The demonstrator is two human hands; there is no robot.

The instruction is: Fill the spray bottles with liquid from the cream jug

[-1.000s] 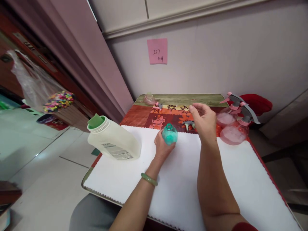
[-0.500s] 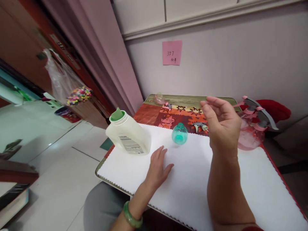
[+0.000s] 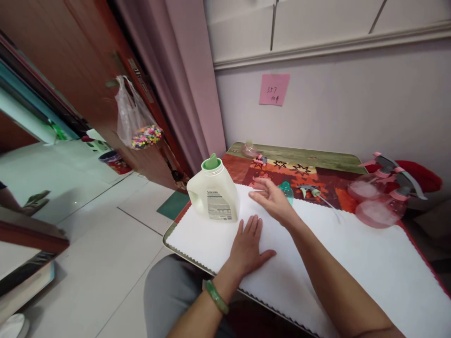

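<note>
My left hand (image 3: 248, 246) lies flat on the white table cover (image 3: 202, 241), its fingers stretched out and holding nothing. Above the cover, my right hand (image 3: 273, 202) hovers with fingers apart and nothing between them. Just left of it stands a cream detergent jug (image 3: 216, 195) with a green spout (image 3: 211, 162) and no cap on. Partly hidden behind my right hand is a small round teal bottle (image 3: 287, 191) without a top. To the right of that bottle lies a spray nozzle (image 3: 310, 191) with a clear dip tube.
Two pink spray bottles (image 3: 378, 212) with grey and pink triggers stand at the right. A clear bottle (image 3: 249, 149) and a pink-grey nozzle (image 3: 260, 160) lie at the back. A bag of colourful bits (image 3: 146, 136) hangs from the door handle.
My right hand has come down and left, from above the nozzle towards the jug. My left hand has settled flatter on the cover. The view has turned to the left.
</note>
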